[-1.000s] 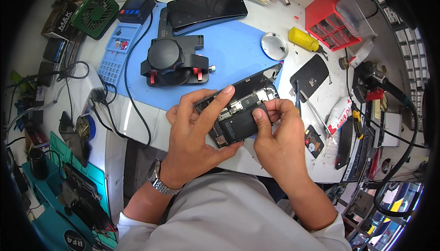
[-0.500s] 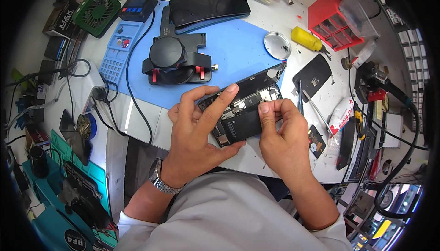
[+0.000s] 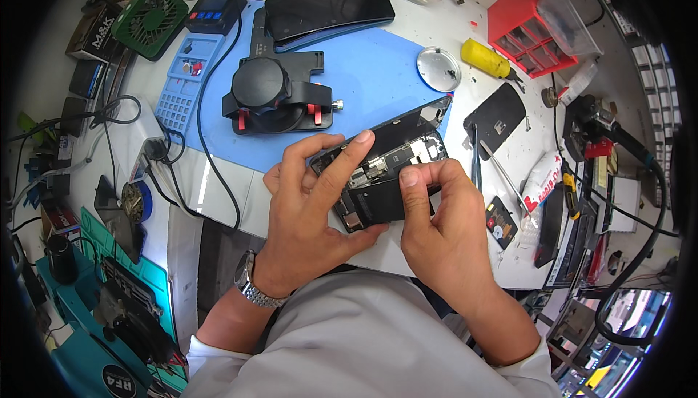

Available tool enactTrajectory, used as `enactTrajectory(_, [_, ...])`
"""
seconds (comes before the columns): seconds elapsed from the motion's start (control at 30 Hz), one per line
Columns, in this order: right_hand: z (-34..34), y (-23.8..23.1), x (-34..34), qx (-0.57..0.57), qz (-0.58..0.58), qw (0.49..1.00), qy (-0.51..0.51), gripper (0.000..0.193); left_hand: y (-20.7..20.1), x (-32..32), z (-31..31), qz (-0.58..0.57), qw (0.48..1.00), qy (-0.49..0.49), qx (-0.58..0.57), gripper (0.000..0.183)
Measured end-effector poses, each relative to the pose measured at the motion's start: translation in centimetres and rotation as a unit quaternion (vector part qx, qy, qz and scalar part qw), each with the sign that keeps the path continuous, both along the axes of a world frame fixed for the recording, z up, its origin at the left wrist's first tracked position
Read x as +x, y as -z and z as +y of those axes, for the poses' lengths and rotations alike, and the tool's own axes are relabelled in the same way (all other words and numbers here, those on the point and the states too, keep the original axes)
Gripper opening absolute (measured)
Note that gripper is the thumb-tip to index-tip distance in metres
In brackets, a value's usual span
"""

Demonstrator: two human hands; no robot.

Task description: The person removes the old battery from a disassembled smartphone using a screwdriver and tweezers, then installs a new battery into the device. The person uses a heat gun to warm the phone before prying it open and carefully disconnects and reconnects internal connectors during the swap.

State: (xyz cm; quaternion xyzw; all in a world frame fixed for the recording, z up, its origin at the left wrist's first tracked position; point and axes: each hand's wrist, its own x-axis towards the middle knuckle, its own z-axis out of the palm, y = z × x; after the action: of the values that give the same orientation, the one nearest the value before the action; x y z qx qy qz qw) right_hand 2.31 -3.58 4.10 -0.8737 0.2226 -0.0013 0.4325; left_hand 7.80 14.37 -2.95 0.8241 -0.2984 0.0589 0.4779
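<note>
Left hand (image 3: 309,202) grips an opened phone (image 3: 382,173) at ctr., thumb along the near edge, fingers over the far side by its raised screen panel (image 3: 407,125); right hand (image 3: 443,205) has thumb and forefinger closed on the right end of a blk. battery (image 3: 374,205), w/ metallic circuitry (image 3: 402,157) exposed alongside. Phone is held above the front of a white bench (image 3: 251,198), its far edge reaching over a blue mat (image 3: 378,63). On the mat: a blk. fixture (image 3: 260,84) w/ round knob and red bits; behind it, a lrg. dark handset (image 3: 327,9), glossy face up. Round metal dish (image 3: 438,69) sits at the mat's R edge, nr. a yellow bottle (image 3: 485,58), w/ a red drawer box (image 3: 523,31) just beyond. Nr. the right hand, a blk. back panel (image 3: 496,118) lies flat, tweezers (image 3: 476,158) and a thin metal rod (image 3: 507,178) at its lower end; farther R, a white-and-red tube (image 3: 544,180). Far L: green fan (image 3: 150,18), dk. device (image 3: 216,10) w/ lit display, blue parts tray (image 3: 190,71) along the mat's side and, lower, a teal machine (image 3: 76,358), partly cut off. Steel watch (image 3: 254,285) shows below the left hand; pale gray top (image 3: 356,332) fills the foreground.
</note>
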Motion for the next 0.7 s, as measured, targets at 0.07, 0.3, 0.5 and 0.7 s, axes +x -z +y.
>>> enactTrajectory(0.07, [0.3, 0.0, -0.1, 0.006, -0.009, 1.000, -0.003, 0.031, 0.0, 0.0, 0.0, -0.001, 1.000, -0.002, 0.001, 0.115])
enactTrajectory(0.3, [1.1, -0.2, -0.8, -0.020, -0.031, 0.999, -0.034, 0.027, 0.1, 0.1, -0.2, -0.008, 1.000, -0.008, -0.006, 0.114])
enactTrajectory(0.5, [2.1, -0.3, -1.1, 0.000, -0.036, 0.998, -0.044, 0.025, 0.1, 0.1, -0.1, -0.007, 1.000, -0.008, 0.000, 0.115])
enactTrajectory(0.7, [1.5, 0.3, -1.1, -0.012, -0.063, 0.996, -0.061, 0.025, -0.1, 0.0, -0.2, -0.007, 1.000, -0.007, 0.004, 0.115])
